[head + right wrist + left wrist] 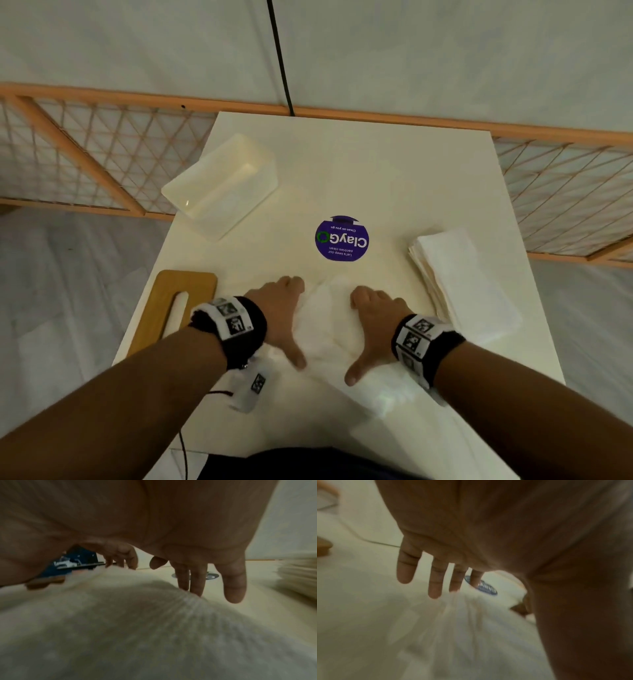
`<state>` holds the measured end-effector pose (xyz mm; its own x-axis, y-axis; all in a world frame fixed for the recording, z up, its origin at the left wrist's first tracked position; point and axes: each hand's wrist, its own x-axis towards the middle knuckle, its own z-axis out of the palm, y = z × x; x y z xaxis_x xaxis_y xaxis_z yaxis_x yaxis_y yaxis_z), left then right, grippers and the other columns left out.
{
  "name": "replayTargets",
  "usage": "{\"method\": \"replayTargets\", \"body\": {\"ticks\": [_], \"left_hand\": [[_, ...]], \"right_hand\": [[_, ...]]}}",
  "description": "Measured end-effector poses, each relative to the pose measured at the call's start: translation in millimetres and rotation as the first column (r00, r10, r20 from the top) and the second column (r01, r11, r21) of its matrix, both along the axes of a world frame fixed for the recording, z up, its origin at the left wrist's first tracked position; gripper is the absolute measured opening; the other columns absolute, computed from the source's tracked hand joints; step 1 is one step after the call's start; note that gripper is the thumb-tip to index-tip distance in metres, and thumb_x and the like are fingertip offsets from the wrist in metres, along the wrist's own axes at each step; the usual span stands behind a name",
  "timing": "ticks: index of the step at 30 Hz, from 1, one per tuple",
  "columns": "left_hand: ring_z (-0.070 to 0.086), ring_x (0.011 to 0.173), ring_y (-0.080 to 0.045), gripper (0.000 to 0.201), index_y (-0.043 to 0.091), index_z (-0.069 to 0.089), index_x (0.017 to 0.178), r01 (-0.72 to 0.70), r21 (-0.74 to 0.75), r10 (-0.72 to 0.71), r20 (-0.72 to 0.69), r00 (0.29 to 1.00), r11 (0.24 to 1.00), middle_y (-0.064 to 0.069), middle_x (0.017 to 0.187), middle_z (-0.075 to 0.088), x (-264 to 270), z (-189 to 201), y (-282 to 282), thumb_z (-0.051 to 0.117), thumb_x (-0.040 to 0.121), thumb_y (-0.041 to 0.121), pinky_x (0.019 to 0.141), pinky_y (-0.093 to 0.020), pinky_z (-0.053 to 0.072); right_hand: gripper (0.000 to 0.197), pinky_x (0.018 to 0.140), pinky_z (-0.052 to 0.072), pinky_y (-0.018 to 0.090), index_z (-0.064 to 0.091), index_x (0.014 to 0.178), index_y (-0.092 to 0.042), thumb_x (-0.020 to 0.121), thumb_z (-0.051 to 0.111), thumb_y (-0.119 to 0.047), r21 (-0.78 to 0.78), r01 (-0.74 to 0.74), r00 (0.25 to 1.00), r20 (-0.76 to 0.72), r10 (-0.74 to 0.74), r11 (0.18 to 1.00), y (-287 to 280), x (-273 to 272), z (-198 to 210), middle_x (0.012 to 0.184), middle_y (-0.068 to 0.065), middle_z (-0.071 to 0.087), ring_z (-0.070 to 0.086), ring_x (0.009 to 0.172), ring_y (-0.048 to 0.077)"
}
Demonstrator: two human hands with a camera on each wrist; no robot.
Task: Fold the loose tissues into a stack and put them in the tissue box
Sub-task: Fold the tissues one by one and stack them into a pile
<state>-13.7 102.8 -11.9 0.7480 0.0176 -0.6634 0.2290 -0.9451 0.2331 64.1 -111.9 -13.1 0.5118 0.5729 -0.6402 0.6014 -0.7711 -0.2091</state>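
Note:
A loose white tissue (325, 318) lies crumpled on the white table (359, 164) near its front edge. My left hand (284, 308) rests on the tissue's left side with thumb spread toward me. My right hand (373, 318) rests on its right side the same way. In the left wrist view straight fingers (435, 582) touch the bunched tissue (453, 628). The right wrist view shows fingers (197, 580) pressing down on the tissue (137, 622). A stack of folded tissues (459, 281) sits right of my right hand. The translucent tissue box (222, 185) stands open at the back left.
A wooden lid (174, 308) with a long slot lies at the table's left edge beside my left wrist. A round purple sticker (342, 238) marks the table's middle. A wooden lattice railing (85, 154) runs behind the table, and a black cable (279, 54) hangs down the wall.

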Motion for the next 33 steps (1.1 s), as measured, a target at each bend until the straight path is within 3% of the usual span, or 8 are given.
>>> {"method": "replayTargets", "body": {"ticks": [2,5,10,15,20,24,28,33], "left_hand": [[0.032,0.142,-0.031,0.161,0.030,-0.010,0.153,0.176,0.172,-0.164,-0.081,0.983,0.969,-0.002,0.158,0.017,-8,-12,-14,0.095,0.036,0.065,0.114,-0.056,0.035],[0.010,0.152,-0.035,0.165,0.024,-0.034,0.151,0.197,0.272,-0.195,-0.033,0.980,0.942,-0.006,0.167,-0.017,-8,-29,-24,0.096,0.053,0.052,0.120,-0.058,0.022],[0.033,0.141,-0.034,0.114,0.013,-0.001,0.157,-0.264,0.229,0.191,0.297,0.936,0.937,-0.011,0.164,0.009,40,-21,-4,0.079,0.078,0.033,0.107,-0.049,0.041],[0.072,0.100,-0.031,0.032,0.006,0.067,0.103,-0.619,-0.152,0.622,-0.035,0.782,0.770,-0.015,0.106,0.073,33,-25,-6,0.067,0.082,0.029,0.069,-0.030,0.054],[0.068,0.078,-0.023,0.028,0.021,0.054,0.075,-0.600,-0.311,0.630,-0.006,0.777,0.737,0.000,0.079,0.066,20,-30,-26,0.071,0.087,0.040,0.060,-0.025,0.044],[0.057,0.078,-0.018,0.026,0.021,0.050,0.088,-0.571,-0.345,0.638,0.121,0.760,0.745,0.005,0.085,0.058,31,-34,-21,0.073,0.091,0.033,0.064,-0.029,0.040],[0.054,0.095,-0.021,0.040,0.015,0.049,0.114,-0.606,-0.299,0.675,0.335,0.657,0.737,0.003,0.108,0.048,33,-32,-2,0.075,0.088,0.031,0.082,-0.031,0.044],[0.061,0.080,-0.011,0.024,0.020,0.064,0.088,-0.467,-0.321,0.534,0.162,0.830,0.824,0.006,0.088,0.066,15,-25,-19,0.074,0.087,0.041,0.066,-0.022,0.044]], "right_hand": [[0.143,0.113,0.038,0.049,0.015,0.149,-0.025,0.038,0.083,-0.084,-0.011,0.014,0.999,0.031,-0.014,1.000,1,-5,-11,0.153,-0.001,0.032,0.039,0.134,0.025],[0.155,0.111,0.041,0.052,-0.005,0.157,-0.024,0.043,0.082,-0.083,0.011,0.181,0.983,0.025,-0.181,0.983,4,-5,-20,0.154,0.002,0.028,0.033,0.140,0.028],[0.111,0.107,0.044,0.048,0.029,0.148,-0.013,0.072,0.057,-0.088,0.089,0.531,0.845,0.011,-0.534,0.842,3,17,-30,0.143,0.011,0.042,0.046,0.129,0.034],[0.094,0.102,0.047,0.040,0.035,0.146,-0.008,0.082,0.073,-0.063,0.104,0.745,0.667,-0.104,-0.738,0.658,-9,29,-33,0.145,0.012,0.049,0.053,0.130,0.032],[0.077,0.086,0.050,0.034,0.049,0.131,-0.012,0.080,0.075,-0.063,0.050,0.779,0.626,-0.089,-0.774,0.625,-5,17,-37,0.127,0.008,0.061,0.060,0.114,0.028],[0.052,0.081,0.059,0.039,0.058,0.102,-0.018,0.079,0.077,-0.059,0.090,0.835,0.549,-0.220,-0.806,0.543,-1,9,-46,0.102,0.002,0.067,0.068,0.091,0.024],[0.047,0.073,0.054,0.032,0.056,0.111,-0.021,0.081,0.082,-0.045,0.180,0.869,0.491,-0.203,-0.847,0.460,-2,8,-43,0.103,-0.004,0.065,0.065,0.088,0.017],[0.051,0.080,0.056,0.035,0.056,0.107,-0.021,0.077,0.083,-0.053,0.134,0.863,0.505,-0.189,-0.842,0.487,-4,3,-43,0.105,-0.002,0.065,0.065,0.092,0.019]]}}
